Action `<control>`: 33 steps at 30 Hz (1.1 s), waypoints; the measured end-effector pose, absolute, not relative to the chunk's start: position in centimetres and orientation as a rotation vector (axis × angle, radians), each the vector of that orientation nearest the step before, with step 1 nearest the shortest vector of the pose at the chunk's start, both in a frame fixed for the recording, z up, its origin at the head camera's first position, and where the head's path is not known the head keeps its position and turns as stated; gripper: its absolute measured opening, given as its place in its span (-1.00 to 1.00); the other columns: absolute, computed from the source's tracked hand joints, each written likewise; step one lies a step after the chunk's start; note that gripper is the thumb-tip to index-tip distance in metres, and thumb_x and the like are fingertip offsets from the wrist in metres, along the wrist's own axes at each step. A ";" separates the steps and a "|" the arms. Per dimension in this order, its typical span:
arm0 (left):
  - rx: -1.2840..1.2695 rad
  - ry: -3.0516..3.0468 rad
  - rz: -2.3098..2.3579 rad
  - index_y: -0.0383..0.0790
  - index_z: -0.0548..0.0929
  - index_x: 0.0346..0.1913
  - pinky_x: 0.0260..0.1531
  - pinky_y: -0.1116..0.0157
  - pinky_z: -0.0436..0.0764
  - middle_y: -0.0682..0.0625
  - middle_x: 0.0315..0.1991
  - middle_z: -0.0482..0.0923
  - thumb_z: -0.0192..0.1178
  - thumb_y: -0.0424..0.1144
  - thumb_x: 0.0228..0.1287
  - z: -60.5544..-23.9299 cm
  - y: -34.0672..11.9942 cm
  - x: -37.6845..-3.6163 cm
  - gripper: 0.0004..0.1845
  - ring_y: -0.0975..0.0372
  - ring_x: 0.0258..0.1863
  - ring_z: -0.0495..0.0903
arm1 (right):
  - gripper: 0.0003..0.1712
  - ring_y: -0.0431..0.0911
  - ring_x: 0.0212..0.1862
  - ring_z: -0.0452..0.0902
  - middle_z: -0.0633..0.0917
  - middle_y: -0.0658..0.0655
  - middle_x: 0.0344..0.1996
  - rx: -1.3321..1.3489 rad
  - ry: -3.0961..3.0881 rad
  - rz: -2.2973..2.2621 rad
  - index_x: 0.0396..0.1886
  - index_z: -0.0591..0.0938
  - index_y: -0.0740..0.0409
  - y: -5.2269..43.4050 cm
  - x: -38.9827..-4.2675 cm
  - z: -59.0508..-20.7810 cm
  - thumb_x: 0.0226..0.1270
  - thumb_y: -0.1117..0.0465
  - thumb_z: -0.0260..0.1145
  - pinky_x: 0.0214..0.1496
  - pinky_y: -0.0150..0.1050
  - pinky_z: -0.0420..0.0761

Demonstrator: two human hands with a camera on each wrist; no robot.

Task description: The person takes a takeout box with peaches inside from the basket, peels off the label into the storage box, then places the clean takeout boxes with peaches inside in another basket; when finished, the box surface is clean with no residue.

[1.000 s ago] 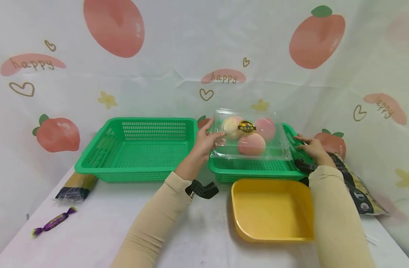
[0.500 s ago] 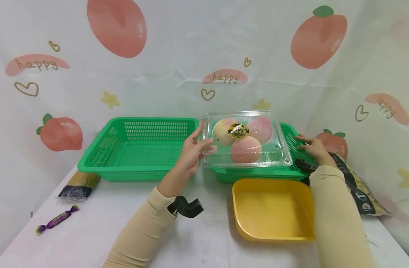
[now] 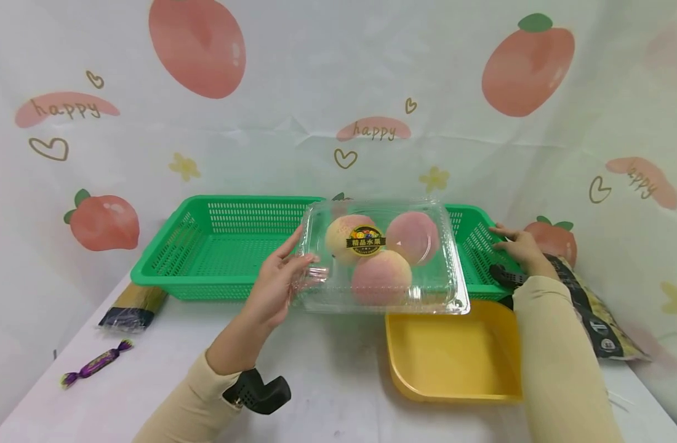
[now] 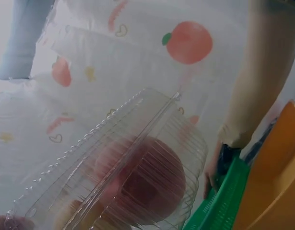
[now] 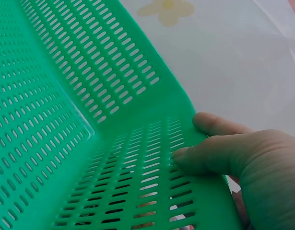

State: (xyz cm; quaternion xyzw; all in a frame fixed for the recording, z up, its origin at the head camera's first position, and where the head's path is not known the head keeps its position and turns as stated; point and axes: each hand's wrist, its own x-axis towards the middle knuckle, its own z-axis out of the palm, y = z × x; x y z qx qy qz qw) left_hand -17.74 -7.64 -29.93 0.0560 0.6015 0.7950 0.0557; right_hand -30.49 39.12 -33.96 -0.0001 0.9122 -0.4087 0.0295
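My left hand [image 3: 271,284] grips the left end of a clear plastic fruit box [image 3: 434,289], held up over the front of the right green basket [image 3: 476,237] and the back edge of a yellow basin [image 3: 455,357]. Three pink and yellow peaches [image 3: 381,278] lie inside, under a black and gold label. In the left wrist view, the box [image 4: 152,124] is seen from its side with a peach [image 4: 154,182] against the wall. My right hand [image 5: 248,158] pinches the right basket's end wall [image 5: 152,167], thumb inside and other fingers outside.
A second green basket [image 3: 250,255] stands at the left. Beyond it lie a packet of thin yellow strands [image 3: 133,306] and a purple wrapped candy [image 3: 97,363]. A black and yellow bag [image 3: 596,320] leans by my right forearm. A printed cloth hangs behind.
My left hand has brought the fruit box left and toward me, from over the right basket to partly over the yellow basin. The right hand has stayed on the basket.
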 end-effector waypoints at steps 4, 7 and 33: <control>0.162 1.860 2.393 0.15 0.13 0.43 -0.25 0.37 0.68 0.13 -0.35 0.56 0.01 -0.41 0.34 -30.0 -9.0 -16.1 -0.33 0.34 -0.43 0.68 | -0.38 0.36 0.42 -0.43 -0.16 0.26 0.45 -0.001 2.813 -1.266 0.41 0.09 0.31 39.1 -30.3 -34.1 0.40 0.36 0.01 0.35 0.32 -0.01; 0.140 1.878 2.378 0.12 0.10 0.44 -0.22 0.35 0.68 0.12 -0.31 0.56 0.01 -0.39 0.35 -30.1 -10.0 -14.7 -0.32 0.35 -0.38 0.68 | -0.38 0.36 0.42 -0.44 -0.17 0.27 0.45 -0.015 2.812 -1.267 0.41 0.08 0.30 39.1 -30.2 -34.1 0.41 0.35 0.00 0.35 0.33 -0.02; 0.074 2.058 2.199 -0.07 0.00 0.47 -0.24 0.27 0.69 -0.11 -0.12 0.46 -0.01 -0.34 0.38 -36.5 -15.5 -7.6 -0.33 0.20 -0.28 0.69 | -0.38 0.35 0.43 -0.43 -0.16 0.28 0.45 -0.015 2.820 -1.250 0.41 0.09 0.30 39.0 -30.1 -33.8 0.41 0.31 0.02 0.34 0.33 0.02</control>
